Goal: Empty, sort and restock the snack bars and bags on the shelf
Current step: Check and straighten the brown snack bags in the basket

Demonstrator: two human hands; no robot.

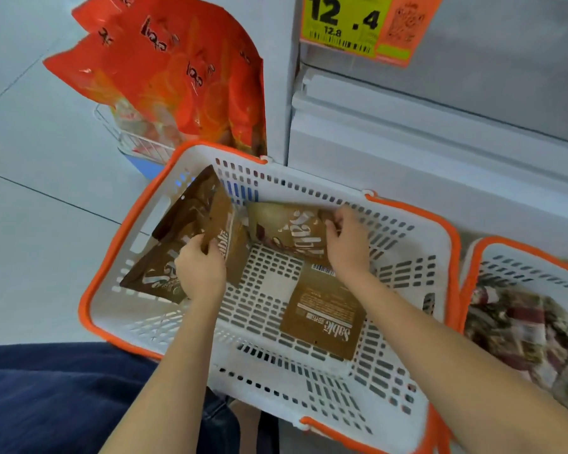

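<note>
A white basket with orange rim and handles sits on the floor below me. Inside it, my left hand grips a light brown snack bag standing against darker brown bags at the basket's left wall. My right hand pinches the edge of another light brown snack bag leaning on the far wall. A third brown bag lies face down on the basket floor under my right forearm.
Large orange snack bags stand in a white wire rack at the upper left. A second orange-rimmed basket with mixed packets is at the right. The white shelf base carries a yellow and orange price tag. Dark trousers fill the lower left.
</note>
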